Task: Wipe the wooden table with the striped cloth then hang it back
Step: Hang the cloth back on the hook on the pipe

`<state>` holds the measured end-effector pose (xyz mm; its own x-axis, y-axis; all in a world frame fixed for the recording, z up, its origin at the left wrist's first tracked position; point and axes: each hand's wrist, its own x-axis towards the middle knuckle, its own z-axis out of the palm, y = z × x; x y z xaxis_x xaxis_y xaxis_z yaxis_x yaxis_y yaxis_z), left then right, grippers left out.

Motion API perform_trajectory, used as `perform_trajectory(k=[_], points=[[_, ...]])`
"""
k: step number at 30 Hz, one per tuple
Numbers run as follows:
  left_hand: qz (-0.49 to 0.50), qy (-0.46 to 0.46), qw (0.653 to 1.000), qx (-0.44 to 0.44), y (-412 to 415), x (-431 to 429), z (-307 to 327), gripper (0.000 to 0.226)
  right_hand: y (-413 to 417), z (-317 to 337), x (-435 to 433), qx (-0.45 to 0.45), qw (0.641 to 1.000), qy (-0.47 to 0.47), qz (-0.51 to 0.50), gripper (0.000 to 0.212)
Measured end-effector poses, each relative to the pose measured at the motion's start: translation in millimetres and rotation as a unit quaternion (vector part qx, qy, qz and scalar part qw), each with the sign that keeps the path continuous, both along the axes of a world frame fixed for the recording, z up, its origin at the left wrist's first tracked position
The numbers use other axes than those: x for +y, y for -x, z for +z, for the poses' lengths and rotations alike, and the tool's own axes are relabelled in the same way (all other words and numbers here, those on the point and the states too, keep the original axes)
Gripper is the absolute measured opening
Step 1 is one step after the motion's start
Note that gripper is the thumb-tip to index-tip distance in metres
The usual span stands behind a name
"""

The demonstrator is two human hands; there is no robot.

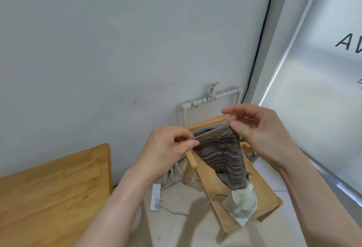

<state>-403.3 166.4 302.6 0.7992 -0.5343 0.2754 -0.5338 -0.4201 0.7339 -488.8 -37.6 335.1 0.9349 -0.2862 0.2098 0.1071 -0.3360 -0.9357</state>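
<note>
Two bare hands hold the striped cloth [223, 152] up in the air, well apart from the wooden table [49, 193], whose corner shows at the lower left. The left hand [168, 148] pinches the left end of the cloth's upper edge between thumb and curled forefinger. The right hand [260, 129] pinches the right end between thumb and fingers, with one finger stretched out above. The cloth hangs down to a point. Beneath it stands a low wooden stand [268, 201] with a white appliance [244, 201] near its front edge. A white power strip [155, 197] lies on the floor. Farther back, a white pipe [211, 97] runs along the wall.
</note>
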Motion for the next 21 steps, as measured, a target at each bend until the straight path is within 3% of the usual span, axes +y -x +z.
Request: perform_trajectory(k=[5,9,11,13,16,21], points=[[0.048,0.100,0.990,0.085,-29.6,-21.8,-1.5,0.017,-49.5,-11.0,-22.6,0.107,0.992,0.029,0.056,0.038],[0.046,0.071,0.994,0.074,-70.0,-26.6,-1.0,0.027,-102.1,-20.7,-7.8,0.186,0.977,-0.015,0.100,0.024],[0.039,0.036,0.996,0.067,-92.1,-26.3,0.8,0.022,-126.1,-26.9,-0.5,0.195,0.962,0.026,0.189,0.032],[0.035,0.014,0.997,0.069,-114.6,-24.6,2.5,0.017,-148.2,-33.1,7.1,0.196,0.945,0.077,0.248,0.026],[0.040,0.004,0.997,0.062,-144.4,-18.8,4.6,0.019,-181.1,-41.3,13.8,0.144,0.960,0.117,0.209,0.012],[-0.025,0.035,0.986,0.159,-198.4,-4.9,-5.0,0.034,-230.7,-43.2,16.8,0.104,0.962,0.108,0.230,0.026]])
